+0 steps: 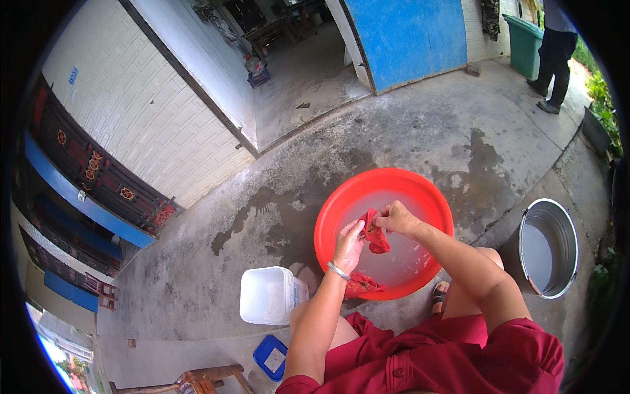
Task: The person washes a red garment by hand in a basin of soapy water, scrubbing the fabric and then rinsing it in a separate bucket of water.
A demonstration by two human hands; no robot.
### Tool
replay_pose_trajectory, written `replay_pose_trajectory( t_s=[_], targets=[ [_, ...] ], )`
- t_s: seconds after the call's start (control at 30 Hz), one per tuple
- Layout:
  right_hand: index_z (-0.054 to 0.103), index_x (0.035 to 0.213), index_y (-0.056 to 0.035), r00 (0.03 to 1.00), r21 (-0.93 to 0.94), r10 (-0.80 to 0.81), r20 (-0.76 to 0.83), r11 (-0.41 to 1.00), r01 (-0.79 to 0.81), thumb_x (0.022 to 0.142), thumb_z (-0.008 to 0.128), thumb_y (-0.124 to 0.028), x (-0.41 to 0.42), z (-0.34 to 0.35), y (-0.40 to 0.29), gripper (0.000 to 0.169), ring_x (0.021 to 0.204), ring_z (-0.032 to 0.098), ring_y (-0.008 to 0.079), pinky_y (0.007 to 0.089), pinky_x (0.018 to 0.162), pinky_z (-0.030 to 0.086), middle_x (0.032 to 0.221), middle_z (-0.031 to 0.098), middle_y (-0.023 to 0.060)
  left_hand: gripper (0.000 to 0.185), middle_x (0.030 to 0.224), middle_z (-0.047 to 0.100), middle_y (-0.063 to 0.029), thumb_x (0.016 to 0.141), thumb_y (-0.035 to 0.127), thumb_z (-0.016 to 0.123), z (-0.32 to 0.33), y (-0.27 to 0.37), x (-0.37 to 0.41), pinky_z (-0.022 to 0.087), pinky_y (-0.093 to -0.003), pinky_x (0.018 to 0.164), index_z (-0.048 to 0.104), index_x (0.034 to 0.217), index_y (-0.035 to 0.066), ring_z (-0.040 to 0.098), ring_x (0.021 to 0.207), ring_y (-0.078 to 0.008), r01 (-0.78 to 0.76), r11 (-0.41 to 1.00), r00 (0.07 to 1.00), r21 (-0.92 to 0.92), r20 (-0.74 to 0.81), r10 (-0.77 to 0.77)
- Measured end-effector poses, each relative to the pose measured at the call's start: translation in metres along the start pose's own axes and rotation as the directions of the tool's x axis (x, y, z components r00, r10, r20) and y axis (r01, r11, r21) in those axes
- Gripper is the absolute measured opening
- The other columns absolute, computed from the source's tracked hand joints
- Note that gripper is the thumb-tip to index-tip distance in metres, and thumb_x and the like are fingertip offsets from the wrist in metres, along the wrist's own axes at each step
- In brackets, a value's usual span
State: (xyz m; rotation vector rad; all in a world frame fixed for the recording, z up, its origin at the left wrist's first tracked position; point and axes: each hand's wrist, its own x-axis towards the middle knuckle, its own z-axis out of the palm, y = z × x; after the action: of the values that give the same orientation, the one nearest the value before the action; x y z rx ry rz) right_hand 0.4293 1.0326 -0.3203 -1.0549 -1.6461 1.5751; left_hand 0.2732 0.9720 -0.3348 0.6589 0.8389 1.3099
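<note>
Over a round red plastic basin (325, 221) of cloudy water, a small red patterned cloth (377, 239) is held up between both hands. My left hand (350, 245), with a silver bangle at the wrist, grips its left side. The fingers of my right hand (395, 218) pinch its upper right edge. The cloth hangs slightly folded above the water. Another red patterned cloth (362, 285) lies at the basin's near rim, partly hidden by my left forearm.
A metal bucket (521, 246) holding water stands right of the basin. At left are a white plastic tub (266, 296), a blue lid (270, 356) and a wooden stool (211, 376). A person (556, 59) stands by a green bin (524, 47) at the upper right. Wet patches mark the concrete.
</note>
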Motion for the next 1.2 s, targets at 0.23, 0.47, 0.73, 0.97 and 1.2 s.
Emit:
replay_pose_trajectory(
  t_s=[0.23,0.47,0.73,0.97,1.2],
  targets=[
    [0.059,0.063,0.0007,0.998,-0.029,0.029,-0.061,0.999,-0.031,0.068,0.06,-0.009,0.0,0.004,0.0,0.011,0.044,0.049,0.01,0.0251,0.04,0.04,0.053,0.053,0.0033,0.013,0.099,0.058,-0.0047,0.084,0.011,0.052,-0.017,-0.001,0.006,0.042,-0.0288,0.082,0.056,0.096,0.007,0.054,0.091,-0.0159,-0.085,0.984,0.995,-0.154,-0.057,0.077],
    [0.06,0.068,-0.0003,0.993,0.091,0.12,-0.011,0.989,-0.119,0.071,0.06,-0.015,-0.005,0.008,0.004,0.015,0.047,0.049,0.0096,0.024,0.041,0.041,0.056,0.053,0.003,0.019,0.097,0.057,-0.0105,0.086,0.012,0.05,-0.003,0.007,0.0,0.042,-0.033,0.084,0.053,0.099,0.0,0.055,0.09,-0.0174,-0.077,0.978,0.994,-0.196,0.065,0.092],
    [0.06,0.07,-0.0022,1.0,0.248,0.011,0.009,0.969,-0.013,0.077,0.054,-0.011,-0.005,0.015,0.006,0.012,0.05,0.048,0.0081,0.0229,0.046,0.041,0.061,0.053,0.0002,0.015,0.098,0.058,-0.0077,0.085,0.009,0.049,0.001,0.002,-0.003,0.042,-0.0331,0.086,0.055,0.097,0.004,0.054,0.094,-0.0173,0.0,0.991,0.988,-0.135,0.154,0.021],
    [0.058,0.067,-0.0018,0.983,0.175,0.133,-0.128,0.978,-0.11,0.073,0.057,-0.011,-0.002,0.001,0.001,0.011,0.048,0.045,0.0083,0.0238,0.042,0.038,0.058,0.051,-0.0002,0.016,0.101,0.057,-0.0077,0.084,0.007,0.048,0.0,0.016,-0.006,0.042,-0.0332,0.088,0.054,0.098,0.003,0.054,0.096,-0.0173,-0.051,0.973,0.99,-0.225,0.115,0.079],
    [0.06,0.078,0.0027,0.976,-0.072,0.007,-0.218,0.997,-0.023,0.073,0.054,-0.012,-0.005,-0.001,-0.008,0.016,0.059,0.055,0.0134,0.0271,0.053,0.046,0.066,0.058,0.0075,0.015,0.1,0.057,-0.0103,0.085,0.009,0.048,0.001,0.015,-0.005,0.044,-0.0363,0.085,0.05,0.099,0.003,0.056,0.094,-0.021,-0.083,0.982,0.993,-0.172,0.067,0.096]
  ],
)
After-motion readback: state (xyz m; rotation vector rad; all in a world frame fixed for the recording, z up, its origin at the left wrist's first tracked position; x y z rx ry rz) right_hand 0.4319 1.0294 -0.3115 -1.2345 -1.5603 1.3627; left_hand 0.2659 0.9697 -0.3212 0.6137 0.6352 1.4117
